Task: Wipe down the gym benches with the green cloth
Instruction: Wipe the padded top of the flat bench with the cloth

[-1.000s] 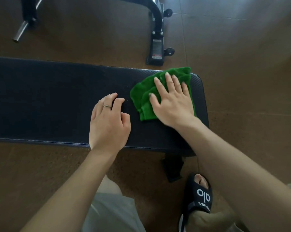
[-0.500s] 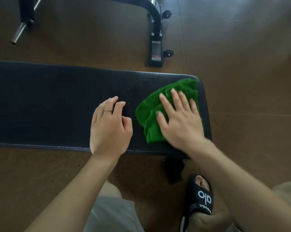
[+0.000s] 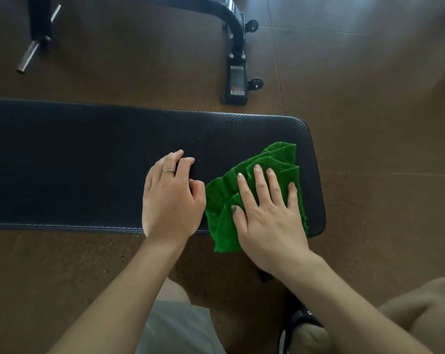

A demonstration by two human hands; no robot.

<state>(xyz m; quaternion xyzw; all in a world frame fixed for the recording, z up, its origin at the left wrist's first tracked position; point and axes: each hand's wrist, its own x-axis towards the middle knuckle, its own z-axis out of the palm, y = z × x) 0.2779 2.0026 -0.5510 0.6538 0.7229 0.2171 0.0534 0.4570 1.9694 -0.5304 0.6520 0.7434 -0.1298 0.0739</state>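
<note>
Right hand (image 3: 270, 213) presses flat, fingers straight, on the green cloth (image 3: 224, 200) to scrub the bench (image 3: 88, 162); left hand (image 3: 170, 198), loosely curled and seemingly empty, braces beside it.

1. Only one view is given: a wide-angle camera worn on the person's head.
2. It faces forward and steeply down onto the bench (image 3: 88, 164), whose right end lies just right of the picture's middle.
3. It sits close: both forearms enter from the lower edge, and the hands fill the middle, over the near edge of the bench.
4. Beyond the bench, the brown floor (image 3: 369, 98) and a black machine foot (image 3: 236, 80) show.
</note>
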